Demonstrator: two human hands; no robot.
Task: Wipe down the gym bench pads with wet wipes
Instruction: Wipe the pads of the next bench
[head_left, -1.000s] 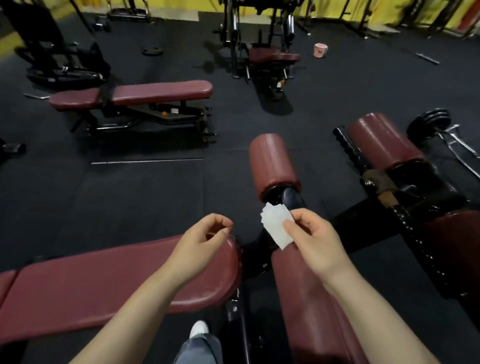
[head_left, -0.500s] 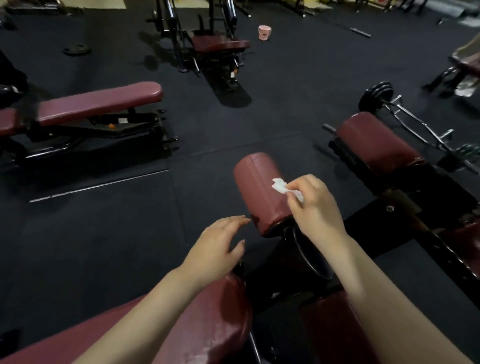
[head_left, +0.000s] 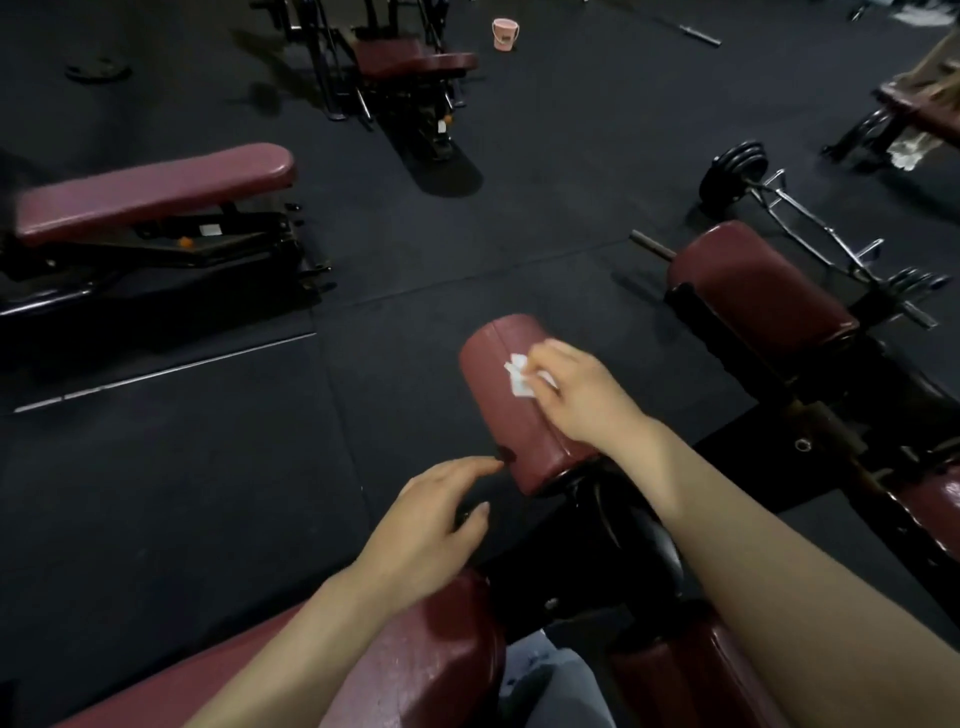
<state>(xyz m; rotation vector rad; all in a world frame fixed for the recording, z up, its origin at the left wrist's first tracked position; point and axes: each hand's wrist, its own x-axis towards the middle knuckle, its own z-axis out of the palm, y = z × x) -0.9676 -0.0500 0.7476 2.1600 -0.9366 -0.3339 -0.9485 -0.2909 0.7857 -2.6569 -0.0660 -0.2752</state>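
A maroon roller pad (head_left: 511, 415) juts out at mid-frame on a black frame. My right hand (head_left: 582, 397) presses a small white wet wipe (head_left: 519, 376) onto the top of this pad, fingers curled over the wipe. My left hand (head_left: 434, 525) hovers just left of the pad's near end with fingers relaxed and spread, holding nothing; its fingertips nearly reach the pad's edge. A long maroon bench pad (head_left: 405, 670) lies under my left forearm at the bottom.
A second roller pad (head_left: 758, 286) sits to the right, with a loaded bar (head_left: 779, 208) behind it. Another flat bench (head_left: 156, 189) stands at the left, a machine seat (head_left: 410, 62) and a pink bucket (head_left: 505, 34) at the back. Black rubber flooring lies between them.
My right hand carried the wipe forward from in front of me onto the roller pad and now presses it farther up. My left hand opened and moved toward the pad's near end.
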